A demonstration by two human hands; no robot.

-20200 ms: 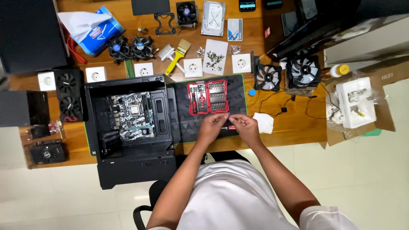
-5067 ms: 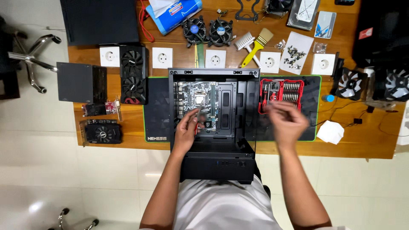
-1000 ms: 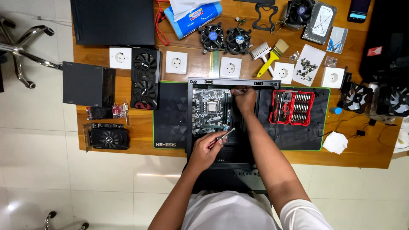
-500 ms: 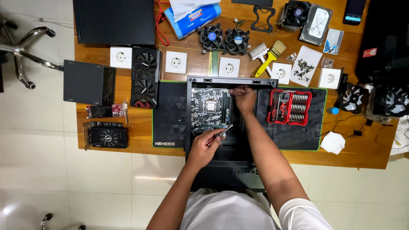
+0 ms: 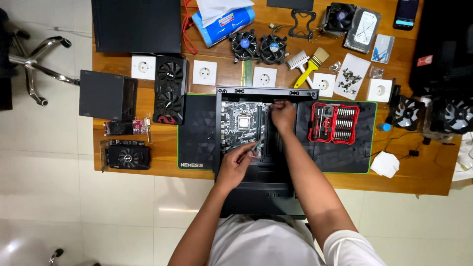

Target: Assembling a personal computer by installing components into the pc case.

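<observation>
Nearest the person, an open black computer case (image 5: 261, 148) lies flat at the front edge of the desk (image 5: 409, 172), overhanging it toward the seated person. A motherboard (image 5: 244, 125) is seated inside, its processor socket visible and no cooler fitted on it.

The left hand (image 5: 235, 165) holds a slim screwdriver (image 5: 251, 149), fingers closed round the handle, tip aimed at the lower right part of the board. The right hand (image 5: 283, 114) reaches to the board's far right corner, fingers pinched together; whether they grip a screw cannot be told.

Judged from this, the board is placed and its fastening is in hand; cooler, fans, graphics cards and drive remain outside the case.

Right of the case, on the black green-edged mat (image 5: 197, 143), sits an open red bit set (image 5: 334, 123). Left of the mat lie two graphics cards (image 5: 170, 88) (image 5: 125, 156) and a black box (image 5: 106, 96). Toward the far edge: two round coolers (image 5: 258, 47), a yellow-handled brush (image 5: 308, 66), a sheet with loose screws (image 5: 351, 78), a hard drive (image 5: 362, 30), several white socket plates and a tissue pack (image 5: 224, 22). Case fans (image 5: 409, 112) sit at the right edge.

The desk is wooden, on a pale tiled floor (image 5: 44, 172); a chair base (image 5: 34, 61) stands left.
</observation>
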